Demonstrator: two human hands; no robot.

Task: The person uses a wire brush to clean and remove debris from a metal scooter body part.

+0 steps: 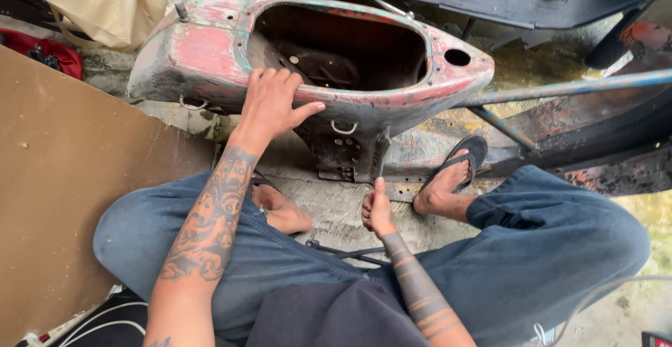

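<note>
Left hand [273,105] lies flat, fingers spread, on scooter body shell [210,53] rim. Right hand [379,210] loosely curled, grasping nothing visible. Shell looks heavy, rigid, rusty-edged; opening rim is best hold.

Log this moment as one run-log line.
left hand: flat on rim of scooter body shell | right hand: low by shell's bottom bracket, grip unclear | person seated on concrete floor, sandals on
</note>
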